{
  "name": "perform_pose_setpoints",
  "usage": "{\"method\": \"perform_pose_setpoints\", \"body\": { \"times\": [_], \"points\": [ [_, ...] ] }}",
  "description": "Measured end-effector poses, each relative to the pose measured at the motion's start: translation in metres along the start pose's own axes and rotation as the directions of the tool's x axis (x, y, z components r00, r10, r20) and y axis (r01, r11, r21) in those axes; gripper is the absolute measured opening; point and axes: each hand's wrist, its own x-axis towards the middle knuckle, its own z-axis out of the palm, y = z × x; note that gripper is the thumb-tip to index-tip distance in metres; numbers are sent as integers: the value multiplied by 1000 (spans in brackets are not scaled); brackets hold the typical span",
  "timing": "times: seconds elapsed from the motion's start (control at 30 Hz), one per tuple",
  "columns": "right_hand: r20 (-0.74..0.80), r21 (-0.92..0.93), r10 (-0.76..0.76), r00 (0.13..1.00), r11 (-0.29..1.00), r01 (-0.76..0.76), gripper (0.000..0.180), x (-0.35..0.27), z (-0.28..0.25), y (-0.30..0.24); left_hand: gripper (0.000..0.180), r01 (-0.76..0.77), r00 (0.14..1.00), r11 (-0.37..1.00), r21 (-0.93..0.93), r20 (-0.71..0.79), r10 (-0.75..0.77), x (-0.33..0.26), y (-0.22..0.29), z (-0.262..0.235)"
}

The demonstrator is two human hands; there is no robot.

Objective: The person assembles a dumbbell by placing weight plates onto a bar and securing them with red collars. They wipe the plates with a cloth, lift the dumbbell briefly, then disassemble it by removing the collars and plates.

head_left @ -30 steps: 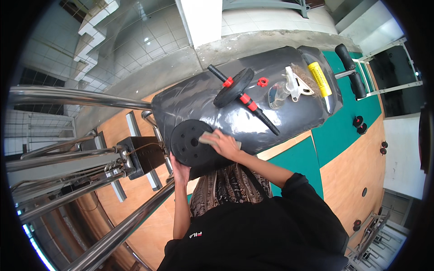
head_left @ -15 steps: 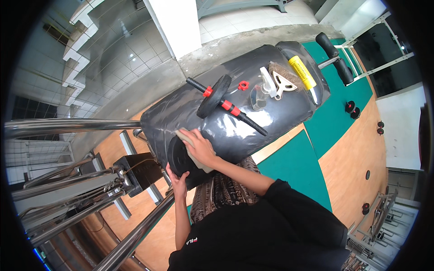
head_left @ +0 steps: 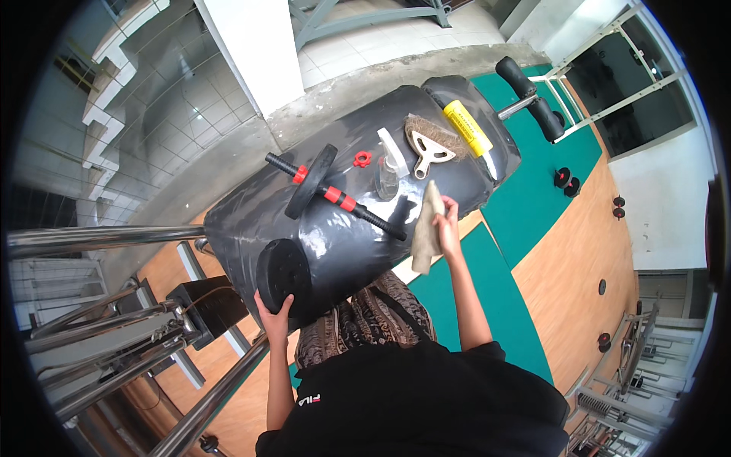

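Observation:
A round black weight plate [head_left: 282, 268] lies flat at the near left end of the black padded bench [head_left: 251, 206]. My left hand [head_left: 275, 312] grips its near rim, thumb on top and fingers along the side. Off the bench's near edge, my right hand [head_left: 448, 222] holds up a beige cloth [head_left: 427, 234], which hangs down from my fingers. Between the two hands and farther back lies a dumbbell bar [head_left: 343, 199] with red rings and one black plate [head_left: 311, 183] on it. A red star-shaped nut [head_left: 362, 159] sits beyond it.
A clear spray bottle [head_left: 388, 177] with a white head, a brush [head_left: 431, 146] and a yellow tube [head_left: 467, 128] lie toward the bench's right end. Chrome rails [head_left: 114, 238] stand at the left. Green mats [head_left: 525, 198] and small dumbbells [head_left: 567, 181] are on the floor.
My right hand has lifted the cloth off the weight plate and carried it right, past the bench's near edge. My left hand still holds the plate. The whole view has shifted a little.

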Motion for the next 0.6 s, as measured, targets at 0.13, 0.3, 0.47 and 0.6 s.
{"method": "perform_pose_setpoints", "body": {
  "times": [0.13, 0.3, 0.47, 0.6],
  "points": [
    [-49, -272, -158, 986, 952, 139, 58, 73, -13, -34, 54, -43, 994, 999, 7, -99, 43, -11, 11, 25],
    [189, -56, -147, 971, 985, 160, 65, 172, 27, -67, 47, -69, 978, 998, -12, -196, 66, -15, 18, 47],
    [484, -433, -123, 867, 827, 359, 62, 221, 97, -43, 44, -41, 938, 997, 69, -340, 62, -15, 21, 55],
    [621, -581, 55, 782, 703, 411, 58, 232, 119, -17, 43, -67, 885, 975, 213, -438, 156, -18, 21, 62]
  ]
}}
